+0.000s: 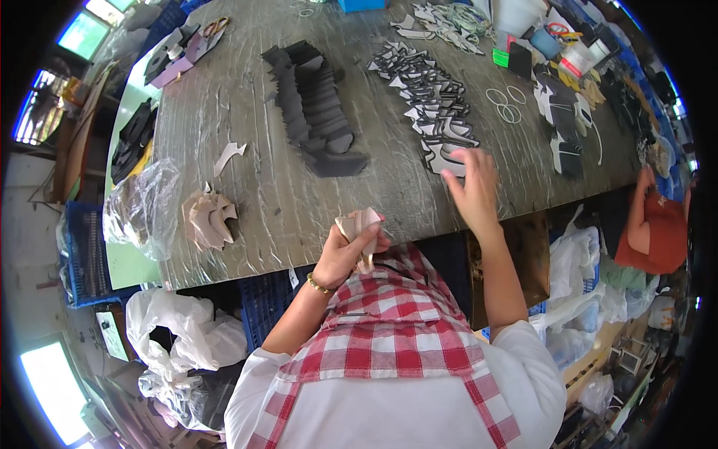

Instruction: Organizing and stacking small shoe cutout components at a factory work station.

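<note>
On the grey, plastic-covered surface, a pile of thin beige curved pieces lies at the left, then a long overlapping row of dark grey pieces. The left hand has its fingers clamped on a small beige stack. The right hand, fingers apart, is at a long black-and-white row of pieces; many pieces seem left, so the work looks unfinished.

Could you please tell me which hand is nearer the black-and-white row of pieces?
Right. The right hand is at the near end of the row; the left hand is farther off, leftward and nearer the body, holding beige pieces.
</note>
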Demonstrator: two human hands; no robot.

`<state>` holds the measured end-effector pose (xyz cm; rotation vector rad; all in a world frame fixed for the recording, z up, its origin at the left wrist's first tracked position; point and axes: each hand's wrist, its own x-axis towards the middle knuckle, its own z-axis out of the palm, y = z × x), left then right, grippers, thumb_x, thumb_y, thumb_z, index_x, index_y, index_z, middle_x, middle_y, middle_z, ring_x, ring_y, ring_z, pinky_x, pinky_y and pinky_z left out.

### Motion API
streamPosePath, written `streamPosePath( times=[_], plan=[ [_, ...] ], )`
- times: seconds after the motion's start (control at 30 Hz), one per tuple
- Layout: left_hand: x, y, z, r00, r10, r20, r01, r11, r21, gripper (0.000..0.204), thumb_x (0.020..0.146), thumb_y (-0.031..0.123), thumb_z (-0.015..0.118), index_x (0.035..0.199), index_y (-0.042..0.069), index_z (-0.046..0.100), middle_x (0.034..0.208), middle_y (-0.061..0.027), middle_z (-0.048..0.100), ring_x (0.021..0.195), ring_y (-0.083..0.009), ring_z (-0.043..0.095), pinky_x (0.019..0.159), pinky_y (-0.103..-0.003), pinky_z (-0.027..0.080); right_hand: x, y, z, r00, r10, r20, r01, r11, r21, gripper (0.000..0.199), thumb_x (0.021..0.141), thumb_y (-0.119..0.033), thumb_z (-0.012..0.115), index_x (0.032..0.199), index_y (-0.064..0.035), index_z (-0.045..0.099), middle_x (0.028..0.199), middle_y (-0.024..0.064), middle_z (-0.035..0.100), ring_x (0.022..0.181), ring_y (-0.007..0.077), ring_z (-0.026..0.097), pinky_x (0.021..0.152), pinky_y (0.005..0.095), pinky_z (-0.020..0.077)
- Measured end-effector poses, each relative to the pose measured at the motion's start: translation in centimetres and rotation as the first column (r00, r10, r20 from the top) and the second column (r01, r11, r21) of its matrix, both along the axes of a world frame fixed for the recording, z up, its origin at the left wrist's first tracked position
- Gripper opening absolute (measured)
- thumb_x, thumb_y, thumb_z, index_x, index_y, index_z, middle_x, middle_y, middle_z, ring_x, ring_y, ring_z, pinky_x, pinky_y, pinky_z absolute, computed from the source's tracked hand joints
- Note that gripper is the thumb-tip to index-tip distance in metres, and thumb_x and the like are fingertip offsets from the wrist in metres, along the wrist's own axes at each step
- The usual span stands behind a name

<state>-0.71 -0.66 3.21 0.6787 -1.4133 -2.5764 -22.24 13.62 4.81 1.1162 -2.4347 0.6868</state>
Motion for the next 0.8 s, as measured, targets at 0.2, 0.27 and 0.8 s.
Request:
streamPosePath(
  times=[0.2,0.27,0.8],
  plan=[
    [-0.2,0.7,-1.3,1.000,0.022,-0.005,-0.022,0.970,-0.242,0.012,0.092,0.009,0.061,0.100,0.000,0.058,0.087,-0.0068,0.068,0.081,-0.0145,0.067,0.072,-0.028,0.057,6.7,-1.2,1.6,0.394,0.484,0.781,-0.358,0.864,-0.355,0.019,0.084,-0.013,0.068,0.096,-0.0001,0.063,0.084,0.0049,0.059,0.063,0.0111,0.049,0.057,0.0262,0.0407],
    [-0.3,0.8,-0.8,0.998,0.039,0.039,-0.026,0.953,-0.301,0.011,0.093,0.009,0.061,0.099,0.001,0.058,0.087,-0.0063,0.068,0.079,-0.0133,0.066,0.070,-0.027,0.055,7.2,-0.9,0.8,0.334,0.453,0.827,-0.347,0.875,-0.339,0.015,0.086,-0.010,0.066,0.094,0.0014,0.063,0.083,0.0044,0.061,0.065,0.0099,0.051,0.059,0.0258,0.0415],
    [-0.5,3.0,0.8,0.987,0.162,-0.021,-0.147,0.828,-0.541,0.018,0.086,0.015,0.072,0.092,-0.001,0.068,0.069,0.0019,0.062,0.061,-0.0027,0.051,0.055,-0.019,0.042,10.3,1.4,2.7,0.566,0.408,0.717,-0.190,0.910,-0.368,0.010,0.084,-0.002,0.066,0.090,0.0013,0.059,0.079,0.0054,0.059,0.065,0.0115,0.057,0.060,0.0248,0.0466]
  ],
)
